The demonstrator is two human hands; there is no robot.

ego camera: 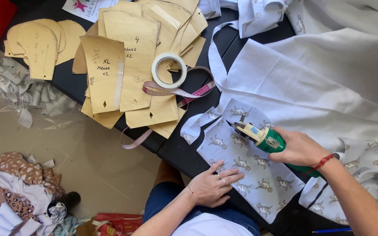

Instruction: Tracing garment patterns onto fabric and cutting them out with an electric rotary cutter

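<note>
Fingers (285, 144) around green cutter (263, 137)

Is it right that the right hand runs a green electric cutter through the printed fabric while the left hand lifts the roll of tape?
Not quite. In the head view the left hand lies flat on the printed fabric, pinning it; the roll of tape sits untouched on the paper patterns. The right hand does hold the green electric cutter in that fabric.
</note>
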